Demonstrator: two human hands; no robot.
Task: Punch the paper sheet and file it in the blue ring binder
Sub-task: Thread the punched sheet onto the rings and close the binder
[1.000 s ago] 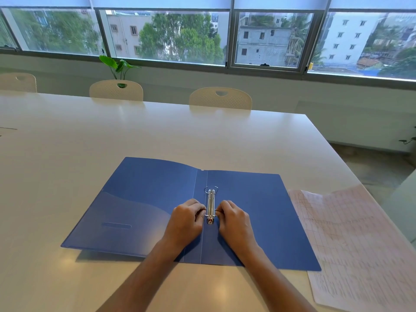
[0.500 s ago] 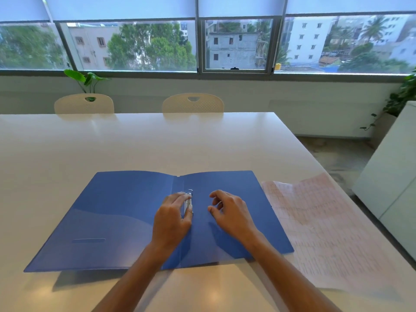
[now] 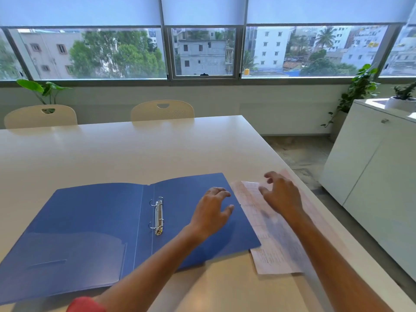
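Note:
The blue ring binder (image 3: 94,224) lies flat and spread wide on the white table. Its metal ring mechanism (image 3: 158,216) sits along the spine, with the rings split apart. A printed paper sheet (image 3: 272,239) lies just right of the binder, near the table's right edge. My left hand (image 3: 211,210) hovers over the binder's right cover with fingers spread, holding nothing. My right hand (image 3: 281,194) is above the sheet's far end, fingers apart; I cannot tell if they touch the paper. No hole punch is in view.
The white table (image 3: 135,154) has its right edge close beside the sheet. Two cream chairs (image 3: 162,110) stand at the far side. A white cabinet (image 3: 369,174) stands to the right across a strip of floor. Potted plants stand by the windows.
Both hands left the ring mechanism and moved right, the left over the binder's right cover, the right over the sheet. The rings now stand apart. The view has swung to the right.

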